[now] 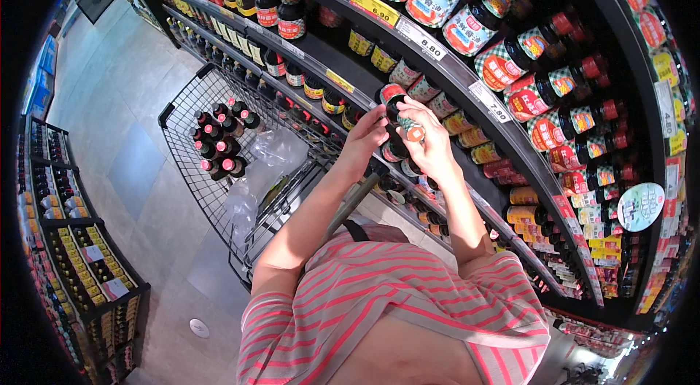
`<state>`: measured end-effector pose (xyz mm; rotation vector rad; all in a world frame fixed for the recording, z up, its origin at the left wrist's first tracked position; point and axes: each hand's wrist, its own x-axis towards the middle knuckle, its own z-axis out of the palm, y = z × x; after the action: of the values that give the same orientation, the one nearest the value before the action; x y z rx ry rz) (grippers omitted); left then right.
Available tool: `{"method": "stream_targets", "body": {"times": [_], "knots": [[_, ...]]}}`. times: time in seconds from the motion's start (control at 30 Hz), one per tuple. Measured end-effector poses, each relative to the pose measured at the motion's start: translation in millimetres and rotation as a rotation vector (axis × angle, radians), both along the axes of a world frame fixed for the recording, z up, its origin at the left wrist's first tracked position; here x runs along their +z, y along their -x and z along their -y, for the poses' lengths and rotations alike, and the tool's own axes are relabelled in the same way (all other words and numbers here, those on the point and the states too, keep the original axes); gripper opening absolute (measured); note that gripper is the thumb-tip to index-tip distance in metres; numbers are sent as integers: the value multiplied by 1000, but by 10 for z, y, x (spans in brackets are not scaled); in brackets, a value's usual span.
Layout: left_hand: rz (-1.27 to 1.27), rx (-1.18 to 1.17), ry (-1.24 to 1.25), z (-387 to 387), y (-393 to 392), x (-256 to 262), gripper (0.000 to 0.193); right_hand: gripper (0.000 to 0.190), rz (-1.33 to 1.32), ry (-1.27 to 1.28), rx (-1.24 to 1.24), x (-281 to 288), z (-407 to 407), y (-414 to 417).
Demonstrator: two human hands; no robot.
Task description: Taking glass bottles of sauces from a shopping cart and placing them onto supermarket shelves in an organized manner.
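Note:
At the shelf, my right hand (426, 136) is closed around a dark sauce bottle (407, 123) with a green checked neck label and an orange-red cap, tilted towards me. My left hand (365, 136) is beside that bottle, fingers apart; whether its fingertips touch the glass cannot be told. Just beyond my fingers is another dark bottle with a red label (392, 92). Below and left, a wire shopping cart (183, 155) holds several dark bottles with red caps (221, 136), standing in a group. Clear plastic packaging (279, 147) lies beside them in the cart.
Long dark shelves (328, 46) of sauce bottles with price tags curve across the top and right. The cart's handle (358, 196) lies under my left forearm. Grey floor tiles (131, 166) run along the left, with another stocked display rack (90, 259) at the lower left.

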<state>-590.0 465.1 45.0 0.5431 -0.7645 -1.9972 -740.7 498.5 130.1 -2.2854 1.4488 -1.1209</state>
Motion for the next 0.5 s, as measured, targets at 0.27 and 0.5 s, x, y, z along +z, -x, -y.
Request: {"method": "stream_targets", "body": {"times": [0.27,0.5], "knots": [[63,-48,43,240,86,-104,54,28,191,-185,-56,-162,422,185],[58,-20,33,239,46,-156,49,31,537,-468,-136,-295,781,396]]}}
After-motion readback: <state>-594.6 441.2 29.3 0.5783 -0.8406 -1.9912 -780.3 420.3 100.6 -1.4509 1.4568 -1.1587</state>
